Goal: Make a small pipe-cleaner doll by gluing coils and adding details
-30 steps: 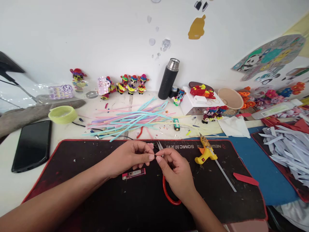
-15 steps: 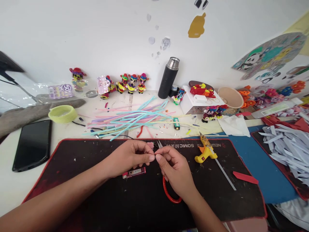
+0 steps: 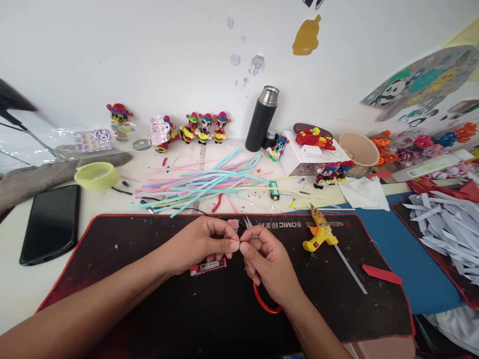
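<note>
Head view: both bare hands meet above the middle of the dark mat point(image 3: 179, 316), toward its far edge, the left hand point(image 3: 200, 244) and the right hand point(image 3: 271, 262) each with thumb and forefinger pressed together. The two pinches touch or nearly touch tip to tip; whatever sits between them is hidden or too small to tell, so what they grip cannot be named. That meeting point appears to be where the work lies. The step in hand looks like fine fingertip work on something tiny, and the next move seems to call for one pinch kept steady while the other makes a small, careful adjustment. Scissors point(image 3: 271, 311) show partly behind the right hand, blades toward the mat's far edge; whether its curled fingers touch them cannot be told. A pink lighter point(image 3: 208, 267) lies just beside the left hand's fingers. Apart from both hands, a yellow glue gun point(image 3: 320, 237) rests near the mat's far right corner, and fuzzy sticks point(image 3: 209, 182) lie heaped on the table point(image 3: 15, 299) beyond the mat's far edge.
</note>
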Tool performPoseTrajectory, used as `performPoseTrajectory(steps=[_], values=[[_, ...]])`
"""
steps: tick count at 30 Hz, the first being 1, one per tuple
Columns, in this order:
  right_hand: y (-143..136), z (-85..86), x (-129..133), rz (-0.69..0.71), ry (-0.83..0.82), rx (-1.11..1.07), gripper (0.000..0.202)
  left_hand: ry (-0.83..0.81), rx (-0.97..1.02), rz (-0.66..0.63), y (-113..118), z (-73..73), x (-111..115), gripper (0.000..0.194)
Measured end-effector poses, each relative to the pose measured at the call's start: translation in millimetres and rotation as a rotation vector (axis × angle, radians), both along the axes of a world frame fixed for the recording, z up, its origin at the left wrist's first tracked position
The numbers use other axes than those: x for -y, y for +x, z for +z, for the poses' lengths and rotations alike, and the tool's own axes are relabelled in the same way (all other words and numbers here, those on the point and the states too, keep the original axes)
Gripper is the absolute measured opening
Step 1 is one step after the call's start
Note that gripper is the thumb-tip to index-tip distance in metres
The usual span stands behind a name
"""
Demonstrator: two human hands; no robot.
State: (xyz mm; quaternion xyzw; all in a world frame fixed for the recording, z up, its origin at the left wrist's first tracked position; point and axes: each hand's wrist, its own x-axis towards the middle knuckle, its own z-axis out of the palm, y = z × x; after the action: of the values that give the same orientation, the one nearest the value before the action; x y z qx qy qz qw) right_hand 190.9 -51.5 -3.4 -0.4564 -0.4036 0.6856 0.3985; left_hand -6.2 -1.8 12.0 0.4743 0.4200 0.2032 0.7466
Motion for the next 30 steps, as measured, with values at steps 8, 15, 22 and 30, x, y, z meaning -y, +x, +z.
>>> performPoseTrajectory(steps=[8, 15, 22, 30], values=[[-1.4, -4.8, 2.6, 0.0, -0.01, -0.062, 0.037, -0.04, 0.031, 0.008, 1.8, -4.2, 0.8, 0.043], [-2.0, -4.9, 2.3, -0.018, -0.012, -0.04, 0.04, -0.037, 0.021, 0.04, 4.8, -1.8, 2.1, 0.045], [0.8, -3.9, 3.2, -0.084, 0.029, 0.03, 0.041, -0.01, 0.022, 0.059, 3.2, -4.6, 3.4, 0.041], [6.7, -2.3, 5.4, -0.115, 0.112, 0.157, 0.032, -0.003, 0.013, 0.053, 2.0, -10.7, 2.8, 0.047]])
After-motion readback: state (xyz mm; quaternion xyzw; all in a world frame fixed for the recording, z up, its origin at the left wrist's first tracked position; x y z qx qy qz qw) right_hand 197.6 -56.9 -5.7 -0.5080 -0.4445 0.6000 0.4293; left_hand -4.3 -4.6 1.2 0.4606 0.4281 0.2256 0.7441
